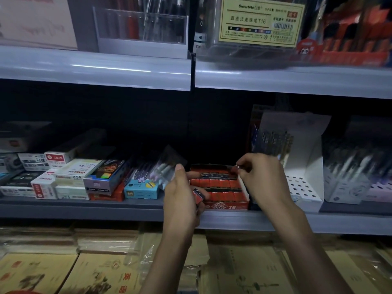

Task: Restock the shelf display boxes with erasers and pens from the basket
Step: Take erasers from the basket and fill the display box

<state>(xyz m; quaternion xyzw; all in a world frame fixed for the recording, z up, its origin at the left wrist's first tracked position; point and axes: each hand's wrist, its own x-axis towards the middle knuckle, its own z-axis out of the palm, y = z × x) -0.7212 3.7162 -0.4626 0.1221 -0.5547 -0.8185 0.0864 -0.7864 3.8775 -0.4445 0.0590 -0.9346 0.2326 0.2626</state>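
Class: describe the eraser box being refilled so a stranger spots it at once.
Find the middle shelf. At its front edge, between a light-blue box and a white pen stand, sits the eraser box. Only it is open-topped, red and marked 2B.

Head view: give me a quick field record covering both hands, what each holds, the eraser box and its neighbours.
left hand: grips red erasers in front of the box, count unclear
right hand: pinches one eraser over the box's back right
box: red, marked 2B, on the shelf, rows nearly full
left neighbour: blue carton
right neighbour: white pen display
basket: not in view
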